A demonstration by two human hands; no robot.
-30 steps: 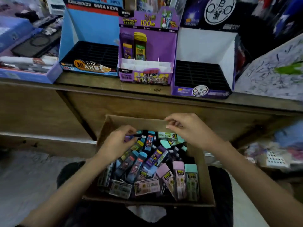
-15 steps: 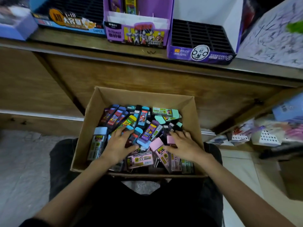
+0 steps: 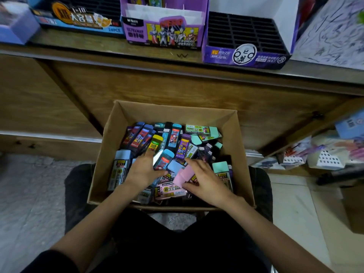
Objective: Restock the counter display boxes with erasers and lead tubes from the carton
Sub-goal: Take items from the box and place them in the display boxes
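Vs half a sec ago: R hand (image 3: pixel 204 182) no longer lies flat on the pile. It now curls round a pink-capped tube (image 3: pixel 185 174), thumb under, fingers over, cap poking out to the L. L hand (image 3: pixel 144 170) has barely shifted: fingers straight & spread on the heap, holding nothing. A sec ago both hands were at the far end of the carton (image 3: pixel 177 115); now they're at its near end.

Round the grip: blue-capped tube (image 3: pixel 164 159) just L of it, btw the two hands; pink flat pack (image 3: pixel 169 191) right beneath it; mint-capped tube (image 3: pixel 220 167) just R of the R hand. Beyond the grip, yellow-capped tube (image 3: pixel 155 143) & purple-capped tube (image 3: pixel 184 146) lie in a loose criss-cross heap w/ many more. Forearms hide the near row.

Carton sits on the person's lap, dark trousers (image 3: pixel 177 243). Well beyond the grip, up on the wooden counter (image 3: pixel 94 47): blue display box (image 3: pixel 78 22), purple Ultraman box (image 3: pixel 163 36), purple box w/ black slotted tray (image 3: pixel 246 56). Far R of the grip, blurred packets (image 3: pixel 325 156) on a low shelf. Grey floor (image 3: pixel 29 190) to the L.
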